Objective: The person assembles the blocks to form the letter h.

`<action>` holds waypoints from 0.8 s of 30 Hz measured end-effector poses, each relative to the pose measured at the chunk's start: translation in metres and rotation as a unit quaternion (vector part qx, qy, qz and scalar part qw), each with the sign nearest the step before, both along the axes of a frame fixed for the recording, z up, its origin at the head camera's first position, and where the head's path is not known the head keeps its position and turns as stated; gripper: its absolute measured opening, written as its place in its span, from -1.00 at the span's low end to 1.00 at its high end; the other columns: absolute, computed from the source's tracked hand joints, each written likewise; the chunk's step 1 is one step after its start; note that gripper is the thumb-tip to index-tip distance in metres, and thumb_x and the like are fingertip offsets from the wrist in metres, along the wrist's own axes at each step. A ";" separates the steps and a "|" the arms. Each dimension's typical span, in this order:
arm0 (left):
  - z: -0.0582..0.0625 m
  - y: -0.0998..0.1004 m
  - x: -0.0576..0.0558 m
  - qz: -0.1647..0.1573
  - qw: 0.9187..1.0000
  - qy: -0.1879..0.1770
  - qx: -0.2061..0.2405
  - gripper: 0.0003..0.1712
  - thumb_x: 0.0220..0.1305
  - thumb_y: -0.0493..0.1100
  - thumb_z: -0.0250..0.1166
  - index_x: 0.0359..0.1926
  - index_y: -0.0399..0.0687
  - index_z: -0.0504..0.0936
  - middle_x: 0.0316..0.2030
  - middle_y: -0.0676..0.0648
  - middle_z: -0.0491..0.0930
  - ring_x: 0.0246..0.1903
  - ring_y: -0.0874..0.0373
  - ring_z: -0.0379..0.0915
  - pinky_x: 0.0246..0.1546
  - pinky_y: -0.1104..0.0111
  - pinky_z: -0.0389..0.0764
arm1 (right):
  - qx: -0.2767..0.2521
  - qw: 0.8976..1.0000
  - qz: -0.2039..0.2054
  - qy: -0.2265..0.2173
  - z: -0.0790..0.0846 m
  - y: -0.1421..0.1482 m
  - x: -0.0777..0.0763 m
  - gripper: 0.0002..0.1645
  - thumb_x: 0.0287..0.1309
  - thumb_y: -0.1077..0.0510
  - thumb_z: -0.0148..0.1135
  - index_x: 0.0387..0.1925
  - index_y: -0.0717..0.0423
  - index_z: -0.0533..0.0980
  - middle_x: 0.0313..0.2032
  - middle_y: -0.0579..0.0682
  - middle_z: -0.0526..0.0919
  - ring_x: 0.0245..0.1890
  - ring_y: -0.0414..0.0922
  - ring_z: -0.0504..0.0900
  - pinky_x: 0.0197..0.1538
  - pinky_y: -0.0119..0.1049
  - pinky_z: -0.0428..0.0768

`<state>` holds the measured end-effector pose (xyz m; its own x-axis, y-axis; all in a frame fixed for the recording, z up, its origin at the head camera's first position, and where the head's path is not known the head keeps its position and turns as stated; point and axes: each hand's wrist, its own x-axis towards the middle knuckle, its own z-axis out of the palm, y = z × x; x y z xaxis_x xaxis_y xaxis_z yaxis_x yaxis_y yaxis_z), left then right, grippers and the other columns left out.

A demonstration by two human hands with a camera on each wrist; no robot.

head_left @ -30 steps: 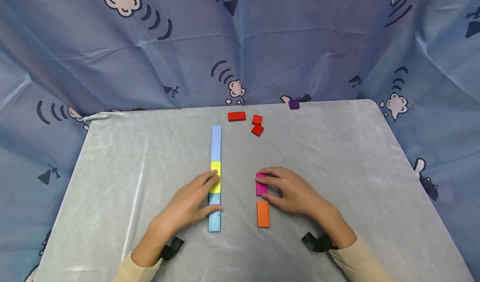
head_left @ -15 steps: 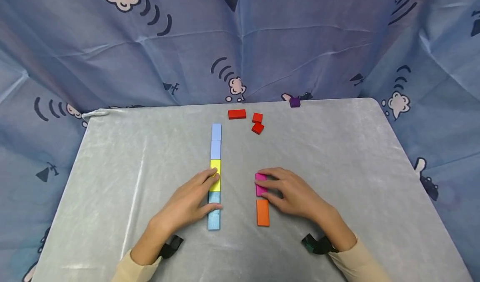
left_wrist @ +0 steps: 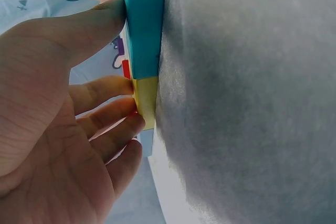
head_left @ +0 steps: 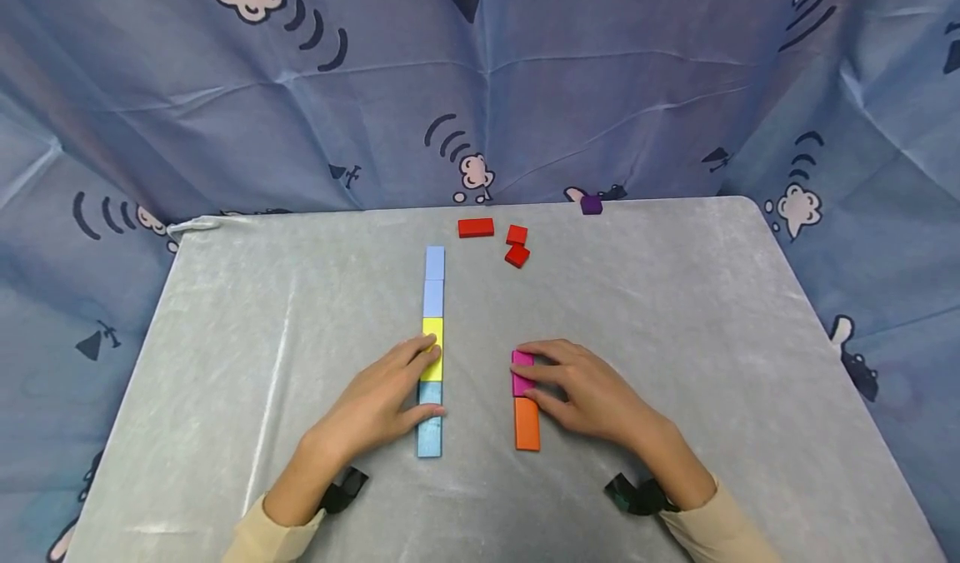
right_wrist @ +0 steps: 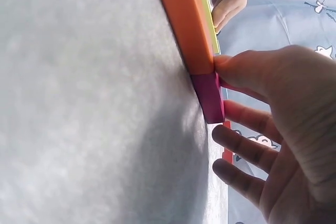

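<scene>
Slid back in the right hand's (head_left: 581, 386) pinch, 1 magenta block (head_left: 523, 360) now touches the far end of 1 orange block (head_left: 527, 425); likely light, stiff, best held by its ends. Left hand (head_left: 381, 401) rests, fingers apart, on 1 partly hidden block row (head_left: 433, 299). Beyond: 3 red blocks (head_left: 476, 228), 1 purple block (head_left: 592, 205).

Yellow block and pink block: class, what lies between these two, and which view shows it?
Between the yellow block and the pink block lies a bare stretch of grey cloth, as the head view shows.
</scene>
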<state>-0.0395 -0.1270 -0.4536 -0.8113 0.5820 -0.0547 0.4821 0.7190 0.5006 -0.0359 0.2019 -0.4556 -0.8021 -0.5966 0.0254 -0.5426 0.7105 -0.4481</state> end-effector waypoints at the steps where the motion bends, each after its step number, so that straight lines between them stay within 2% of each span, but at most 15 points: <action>1: 0.000 0.000 0.000 0.000 1.000 -0.001 0.001 -0.08 0.26 0.17 0.53 0.48 -0.22 0.47 0.53 -0.21 0.38 0.51 -0.12 0.37 0.46 0.03 0.53 | -0.002 1.000 0.001 0.003 0.000 0.001 0.000 -0.50 0.32 0.02 0.47 0.27 -0.07 0.68 0.33 -0.04 0.65 0.35 -0.02 0.61 0.42 0.05 0.60; 5: 0.000 0.001 0.000 -0.001 1.000 0.001 0.004 -0.08 0.26 0.16 0.54 0.47 -0.22 0.47 0.53 -0.22 0.38 0.51 -0.14 0.37 0.48 0.01 0.51 | -0.005 1.000 0.004 0.009 -0.002 0.002 0.000 -0.50 0.31 0.03 0.48 0.26 -0.07 0.69 0.33 -0.04 0.66 0.34 -0.04 0.62 0.41 0.03 0.61; 10: -0.001 0.000 0.000 -0.002 1.000 0.006 0.005 -0.09 0.25 0.15 0.55 0.47 -0.23 0.48 0.52 -0.22 0.39 0.51 -0.14 0.38 0.48 0.01 0.51 | 0.003 1.000 0.002 -0.004 -0.001 0.002 0.000 -0.51 0.33 0.01 0.46 0.27 -0.09 0.68 0.34 -0.06 0.65 0.35 -0.06 0.61 0.43 0.01 0.61; 24: -0.001 0.000 0.000 0.000 1.000 -0.003 0.000 -0.08 0.28 0.17 0.52 0.48 -0.22 0.46 0.54 -0.22 0.37 0.52 -0.14 0.36 0.51 0.01 0.48 | 0.005 1.000 0.001 -0.008 0.001 0.001 0.002 -0.53 0.36 0.00 0.43 0.27 -0.09 0.68 0.35 -0.06 0.64 0.36 -0.07 0.60 0.45 0.00 0.59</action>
<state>-0.0396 -0.1266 -0.4545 -0.8111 0.5819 -0.0600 0.4784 0.7188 0.5044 -0.0339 0.2028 -0.4544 -0.8007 -0.5991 0.0072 -0.5375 0.7130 -0.4502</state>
